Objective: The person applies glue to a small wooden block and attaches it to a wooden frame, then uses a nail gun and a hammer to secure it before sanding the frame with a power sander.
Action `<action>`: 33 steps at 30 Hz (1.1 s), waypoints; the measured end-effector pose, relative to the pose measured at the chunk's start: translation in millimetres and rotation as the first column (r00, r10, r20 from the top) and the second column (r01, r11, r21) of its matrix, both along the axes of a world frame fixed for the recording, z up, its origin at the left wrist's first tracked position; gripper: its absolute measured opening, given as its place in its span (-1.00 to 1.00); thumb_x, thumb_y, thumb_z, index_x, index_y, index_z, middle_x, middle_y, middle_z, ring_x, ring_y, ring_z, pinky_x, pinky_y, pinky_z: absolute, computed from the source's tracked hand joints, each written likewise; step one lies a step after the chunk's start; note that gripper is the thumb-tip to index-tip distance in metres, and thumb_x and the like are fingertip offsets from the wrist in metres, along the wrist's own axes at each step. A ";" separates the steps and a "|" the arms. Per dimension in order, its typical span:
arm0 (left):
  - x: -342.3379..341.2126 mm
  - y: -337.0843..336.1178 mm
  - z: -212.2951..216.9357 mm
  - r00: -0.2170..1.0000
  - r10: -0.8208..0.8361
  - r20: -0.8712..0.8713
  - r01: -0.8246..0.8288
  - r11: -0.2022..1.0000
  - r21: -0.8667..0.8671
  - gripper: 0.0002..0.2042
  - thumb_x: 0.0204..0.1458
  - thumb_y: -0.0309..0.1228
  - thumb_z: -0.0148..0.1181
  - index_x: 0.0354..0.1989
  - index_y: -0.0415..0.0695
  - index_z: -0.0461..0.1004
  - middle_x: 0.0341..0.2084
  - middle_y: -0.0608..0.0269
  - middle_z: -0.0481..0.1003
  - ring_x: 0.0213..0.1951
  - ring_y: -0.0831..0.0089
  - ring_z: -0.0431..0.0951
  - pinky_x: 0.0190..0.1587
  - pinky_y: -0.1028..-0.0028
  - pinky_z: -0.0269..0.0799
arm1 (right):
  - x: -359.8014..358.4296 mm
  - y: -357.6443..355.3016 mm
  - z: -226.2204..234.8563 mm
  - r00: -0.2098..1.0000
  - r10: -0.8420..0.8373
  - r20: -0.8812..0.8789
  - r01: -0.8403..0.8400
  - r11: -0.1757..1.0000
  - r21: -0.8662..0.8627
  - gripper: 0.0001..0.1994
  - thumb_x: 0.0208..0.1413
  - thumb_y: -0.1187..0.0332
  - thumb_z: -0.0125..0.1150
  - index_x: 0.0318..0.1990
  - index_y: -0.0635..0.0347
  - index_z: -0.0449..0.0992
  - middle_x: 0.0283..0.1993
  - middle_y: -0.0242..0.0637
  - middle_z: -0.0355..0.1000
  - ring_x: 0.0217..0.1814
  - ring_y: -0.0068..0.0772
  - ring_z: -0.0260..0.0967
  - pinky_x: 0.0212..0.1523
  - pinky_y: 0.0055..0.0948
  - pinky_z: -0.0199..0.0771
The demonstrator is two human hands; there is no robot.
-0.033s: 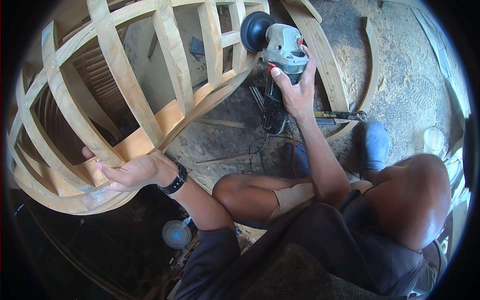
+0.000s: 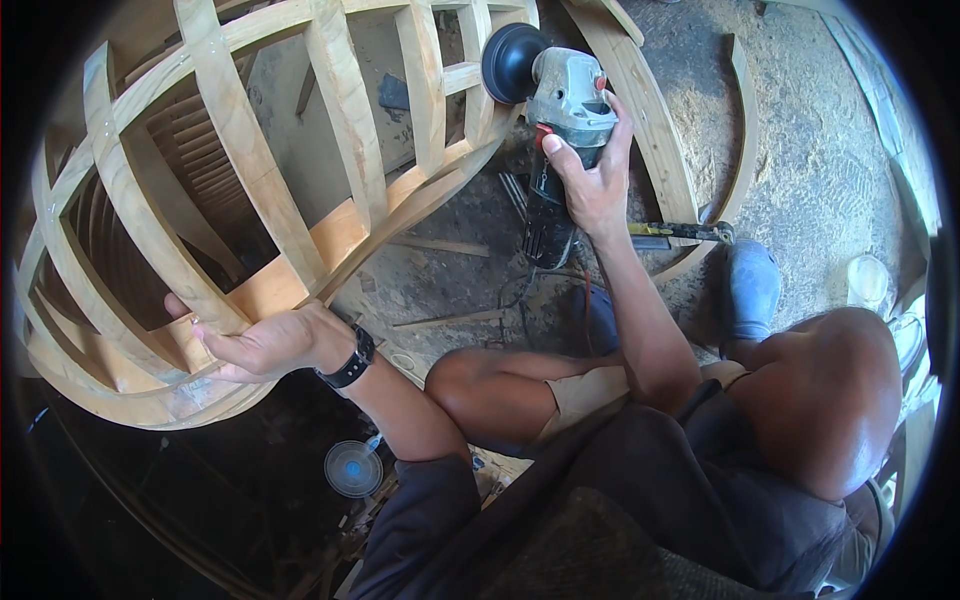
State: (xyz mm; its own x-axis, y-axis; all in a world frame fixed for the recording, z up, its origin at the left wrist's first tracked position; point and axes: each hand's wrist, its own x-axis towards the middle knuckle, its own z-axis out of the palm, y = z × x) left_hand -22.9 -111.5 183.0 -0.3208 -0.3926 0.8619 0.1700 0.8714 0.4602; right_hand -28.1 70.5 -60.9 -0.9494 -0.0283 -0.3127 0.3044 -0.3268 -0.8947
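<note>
A large rounded lattice frame [image 2: 250, 150] of bent pale wooden slats fills the left side. My left hand [image 2: 265, 345], with a black watch [image 2: 350, 360] on the wrist, grips the frame's lower rim from below. My right hand [image 2: 592, 180] holds a grey angle grinder [image 2: 575, 100] by its body. The grinder's black round disc [image 2: 510, 62] sits against the frame's right end, close to a slat. A black power cable [image 2: 520, 290] trails down from the grinder to the floor.
I sit low with my bare knee [image 2: 470, 385] between my arms. Curved wooden strips [image 2: 640, 130] lie on the sawdust-covered floor [image 2: 820, 150]. A yellow-handled tool [image 2: 680, 232], a blue shoe [image 2: 750, 290] and a small round blue-white disc [image 2: 352, 468] are nearby.
</note>
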 end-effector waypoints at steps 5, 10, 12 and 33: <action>-1.4 2.4 -0.4 1.000 -0.008 0.026 0.008 1.000 -0.028 -0.28 0.24 -0.59 -0.07 0.52 -0.28 -0.28 0.21 -0.35 0.38 0.25 0.01 0.48 0.45 0.09 0.27 | 1.9 0.4 0.0 1.000 0.014 -0.014 -0.014 1.000 -0.027 -0.14 0.09 0.22 0.43 0.39 0.44 0.01 0.25 0.07 0.23 0.30 -0.14 0.29 0.35 -0.20 0.25; -1.0 2.0 -0.8 0.999 0.026 0.030 -0.026 1.000 -0.016 -0.28 0.24 -0.58 -0.08 0.52 -0.29 -0.29 0.21 -0.36 0.37 0.26 0.01 0.47 0.45 0.09 0.26 | 3.6 -0.5 -4.0 1.000 0.014 -0.021 -0.015 1.000 -0.009 -0.13 0.09 0.22 0.43 0.39 0.45 0.01 0.25 0.08 0.23 0.30 -0.14 0.29 0.35 -0.20 0.25; -2.2 4.2 -1.1 0.999 0.042 0.017 -0.042 0.999 -0.014 -0.34 0.24 -0.57 -0.06 0.48 -0.33 -0.18 0.19 -0.32 0.40 0.23 0.05 0.49 0.42 0.12 0.33 | 3.8 -0.1 -3.8 1.000 0.011 -0.017 -0.011 1.000 -0.013 -0.13 0.09 0.22 0.43 0.39 0.45 0.01 0.25 0.08 0.23 0.30 -0.14 0.28 0.35 -0.20 0.25; 0.0 -4.9 0.2 0.997 0.075 0.016 -0.075 0.997 -0.011 -0.30 0.24 -0.57 -0.09 0.49 -0.41 -0.27 0.16 -0.41 0.43 0.21 0.00 0.52 0.42 0.10 0.32 | 6.7 0.7 2.3 0.999 0.037 0.015 -0.034 0.987 -0.158 -0.10 0.08 0.17 0.45 0.40 0.41 -0.02 0.25 0.05 0.23 0.30 -0.19 0.29 0.36 -0.23 0.25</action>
